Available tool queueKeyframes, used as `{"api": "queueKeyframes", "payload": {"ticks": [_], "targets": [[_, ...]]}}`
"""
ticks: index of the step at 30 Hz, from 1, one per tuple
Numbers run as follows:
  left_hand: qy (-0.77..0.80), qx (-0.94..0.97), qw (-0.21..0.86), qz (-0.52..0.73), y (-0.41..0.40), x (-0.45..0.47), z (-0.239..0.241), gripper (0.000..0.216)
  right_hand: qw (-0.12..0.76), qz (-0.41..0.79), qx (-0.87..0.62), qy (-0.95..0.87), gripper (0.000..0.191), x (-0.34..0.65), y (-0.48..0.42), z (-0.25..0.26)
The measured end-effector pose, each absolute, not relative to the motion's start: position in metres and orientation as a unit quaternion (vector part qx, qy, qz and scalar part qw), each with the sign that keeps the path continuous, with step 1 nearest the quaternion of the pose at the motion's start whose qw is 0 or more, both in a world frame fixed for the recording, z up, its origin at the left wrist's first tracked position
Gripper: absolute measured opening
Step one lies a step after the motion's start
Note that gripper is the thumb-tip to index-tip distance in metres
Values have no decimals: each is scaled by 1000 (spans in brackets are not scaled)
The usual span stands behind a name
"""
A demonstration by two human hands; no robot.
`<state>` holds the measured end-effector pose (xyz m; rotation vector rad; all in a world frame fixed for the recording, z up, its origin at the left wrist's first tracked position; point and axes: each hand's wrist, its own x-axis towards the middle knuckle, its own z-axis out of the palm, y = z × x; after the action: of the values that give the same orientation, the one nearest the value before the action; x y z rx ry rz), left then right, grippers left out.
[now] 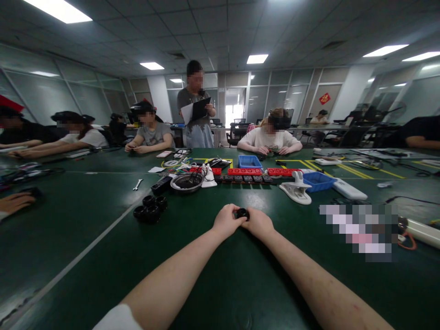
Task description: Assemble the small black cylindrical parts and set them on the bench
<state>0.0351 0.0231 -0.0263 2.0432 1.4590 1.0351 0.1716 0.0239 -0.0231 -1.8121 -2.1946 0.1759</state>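
Observation:
Both my hands meet over the green table [103,220] in front of me. My left hand [225,221] and my right hand [258,223] are closed around a small black round part [242,213] held between them, just above the tabletop. To the left lies a cluster of similar black round parts [150,208]. Beyond my hands stands a round black bowl-like dish [186,181].
A row of red strips [244,171], two blue trays [250,161] [318,180], white plastic pieces [296,189] and a wrench [137,184] lie across the table. Several people sit around it; one stands with a clipboard. Another person's hand [15,201] rests at left.

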Motion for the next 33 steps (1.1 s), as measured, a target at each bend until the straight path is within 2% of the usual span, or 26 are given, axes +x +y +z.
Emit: {"api": "queueKeyframes", "payload": {"ticks": [6, 8, 12, 16, 20, 24, 28, 33], "targets": [[461, 780, 242, 347, 24, 28, -20, 29, 215, 203, -487, -822, 51, 193, 30, -19], [443, 791, 256, 337, 25, 27, -19, 30, 225, 264, -444, -826, 47, 199, 34, -19], [433, 797, 266, 328, 26, 26, -18, 31, 192, 330, -429, -819, 29, 203, 40, -20], [457, 785, 257, 330, 26, 28, -21, 29, 181, 283, -494, -802, 27, 200, 39, -22], [494, 765, 234, 342, 22, 33, -22, 25, 167, 162, -571, -788, 32, 187, 32, -24], [527, 744, 213, 351, 19, 37, -22, 26, 137, 61, -622, -769, 22, 175, 26, -24], [525, 745, 209, 355, 19, 37, -23, 24, 139, 80, -597, -786, 31, 179, 25, -22], [503, 756, 225, 353, 20, 34, -21, 34, 174, 190, -515, -818, 40, 194, 29, -18]]}}
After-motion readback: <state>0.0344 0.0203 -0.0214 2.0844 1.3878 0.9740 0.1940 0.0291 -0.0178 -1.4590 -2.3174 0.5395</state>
